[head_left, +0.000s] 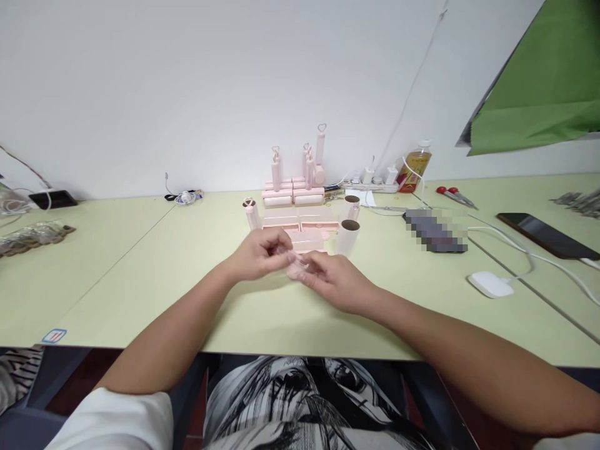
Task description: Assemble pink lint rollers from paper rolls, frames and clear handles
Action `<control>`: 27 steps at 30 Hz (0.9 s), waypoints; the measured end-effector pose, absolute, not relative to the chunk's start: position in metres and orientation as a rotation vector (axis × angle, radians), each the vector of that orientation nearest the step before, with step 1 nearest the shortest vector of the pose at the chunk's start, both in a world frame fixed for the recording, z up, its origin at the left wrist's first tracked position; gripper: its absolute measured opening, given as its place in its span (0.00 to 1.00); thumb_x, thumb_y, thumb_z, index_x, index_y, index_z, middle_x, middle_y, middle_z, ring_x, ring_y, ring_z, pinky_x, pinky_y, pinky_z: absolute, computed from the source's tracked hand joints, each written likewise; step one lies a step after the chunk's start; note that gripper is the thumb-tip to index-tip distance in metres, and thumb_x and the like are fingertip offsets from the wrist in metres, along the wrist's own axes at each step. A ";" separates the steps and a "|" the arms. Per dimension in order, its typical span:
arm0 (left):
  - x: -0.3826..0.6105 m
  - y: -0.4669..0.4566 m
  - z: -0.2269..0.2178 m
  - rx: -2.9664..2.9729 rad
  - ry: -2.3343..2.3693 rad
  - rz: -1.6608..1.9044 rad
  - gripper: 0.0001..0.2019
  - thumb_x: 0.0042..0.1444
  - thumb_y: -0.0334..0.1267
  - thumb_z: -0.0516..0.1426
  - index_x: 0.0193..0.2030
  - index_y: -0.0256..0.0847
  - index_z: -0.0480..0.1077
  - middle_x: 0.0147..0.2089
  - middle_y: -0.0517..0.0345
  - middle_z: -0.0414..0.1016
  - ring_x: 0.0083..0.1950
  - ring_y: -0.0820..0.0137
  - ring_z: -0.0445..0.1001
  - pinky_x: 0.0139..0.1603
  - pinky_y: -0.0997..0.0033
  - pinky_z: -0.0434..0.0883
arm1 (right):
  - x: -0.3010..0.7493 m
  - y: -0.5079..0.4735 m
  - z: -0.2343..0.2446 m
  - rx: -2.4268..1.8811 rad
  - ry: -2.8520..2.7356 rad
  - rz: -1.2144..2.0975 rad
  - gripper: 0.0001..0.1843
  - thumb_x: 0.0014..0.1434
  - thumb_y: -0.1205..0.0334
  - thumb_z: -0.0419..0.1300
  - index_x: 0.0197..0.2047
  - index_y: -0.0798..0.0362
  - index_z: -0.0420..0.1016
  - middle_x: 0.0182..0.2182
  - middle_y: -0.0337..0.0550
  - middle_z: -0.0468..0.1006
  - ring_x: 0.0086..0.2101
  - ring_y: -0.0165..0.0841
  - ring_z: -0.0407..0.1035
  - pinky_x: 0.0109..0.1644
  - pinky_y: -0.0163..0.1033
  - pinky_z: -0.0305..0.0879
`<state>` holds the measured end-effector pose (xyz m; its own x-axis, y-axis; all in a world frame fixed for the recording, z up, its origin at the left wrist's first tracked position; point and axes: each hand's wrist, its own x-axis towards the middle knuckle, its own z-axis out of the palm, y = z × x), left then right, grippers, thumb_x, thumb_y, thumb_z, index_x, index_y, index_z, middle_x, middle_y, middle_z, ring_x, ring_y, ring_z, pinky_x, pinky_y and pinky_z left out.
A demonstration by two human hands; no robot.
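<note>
A small pink plastic part [297, 269] is pinched between the closed fingers of the left hand [260, 253] and the right hand [335, 281], just above the table [140, 281] (in front of the pink cases [307, 238]). Fitting seems to be in hand; careful alignment is called for next.

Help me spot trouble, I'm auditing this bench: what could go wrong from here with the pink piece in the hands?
The small pink piece, pinched between left hand and right hand, is tiny; it might slip free. The upright roll just beyond the right hand could be knocked over. The standing pink handle near the left hand looks equally tippy.
</note>
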<state>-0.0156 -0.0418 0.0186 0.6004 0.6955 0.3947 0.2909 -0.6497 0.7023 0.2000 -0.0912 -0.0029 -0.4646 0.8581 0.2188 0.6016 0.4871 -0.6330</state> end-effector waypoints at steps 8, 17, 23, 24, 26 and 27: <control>-0.022 -0.034 0.027 2.627 0.935 0.593 0.15 0.60 0.50 0.53 0.37 0.40 0.70 0.33 0.54 0.74 0.35 0.69 0.70 0.37 0.70 0.65 | 0.208 -0.078 -0.011 -1.207 -2.006 0.831 0.17 0.63 0.48 0.54 0.34 0.54 0.72 0.25 0.36 0.69 0.26 0.29 0.60 0.29 0.34 0.53; 0.013 -0.059 0.011 3.087 1.201 0.334 0.12 0.64 0.43 0.49 0.44 0.40 0.68 0.38 0.53 0.75 0.38 0.64 0.74 0.33 0.67 0.64 | 0.200 -0.078 -0.008 -1.152 -1.559 1.409 0.20 0.61 0.45 0.53 0.27 0.53 0.64 0.18 0.34 0.67 0.16 0.25 0.60 0.19 0.31 0.58; 0.006 -0.051 0.009 3.029 1.229 0.325 0.12 0.63 0.47 0.50 0.42 0.41 0.67 0.37 0.55 0.76 0.36 0.65 0.74 0.30 0.70 0.61 | 0.199 -0.080 -0.007 -1.054 -1.451 1.710 0.22 0.59 0.47 0.55 0.20 0.53 0.64 0.13 0.35 0.65 0.13 0.25 0.58 0.19 0.34 0.63; 0.006 -0.050 0.008 3.012 1.226 0.321 0.13 0.63 0.48 0.49 0.42 0.41 0.67 0.37 0.55 0.76 0.36 0.65 0.74 0.30 0.71 0.60 | 0.198 -0.081 -0.007 -1.031 -1.405 1.727 0.21 0.58 0.49 0.55 0.20 0.53 0.65 0.13 0.35 0.66 0.14 0.26 0.58 0.20 0.34 0.64; 0.006 -0.050 0.008 2.992 1.223 0.323 0.15 0.64 0.49 0.49 0.42 0.41 0.67 0.37 0.55 0.76 0.35 0.65 0.74 0.30 0.71 0.60 | 0.198 -0.082 -0.007 -1.025 -1.339 1.752 0.19 0.58 0.53 0.54 0.20 0.53 0.66 0.14 0.36 0.66 0.14 0.26 0.59 0.20 0.35 0.64; 0.007 -0.050 0.008 2.986 1.220 0.324 0.15 0.63 0.50 0.49 0.41 0.40 0.67 0.37 0.55 0.76 0.35 0.65 0.74 0.30 0.71 0.59 | 0.198 -0.081 -0.007 -1.026 -1.324 1.763 0.18 0.57 0.54 0.54 0.20 0.54 0.67 0.13 0.36 0.66 0.14 0.26 0.59 0.20 0.35 0.65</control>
<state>0.0067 -0.0505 0.0084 0.6976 0.6814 0.2213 0.7015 -0.7125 -0.0174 0.1984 -0.0814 -0.0066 -0.4458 0.8761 -0.1835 -0.0680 -0.2376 -0.9690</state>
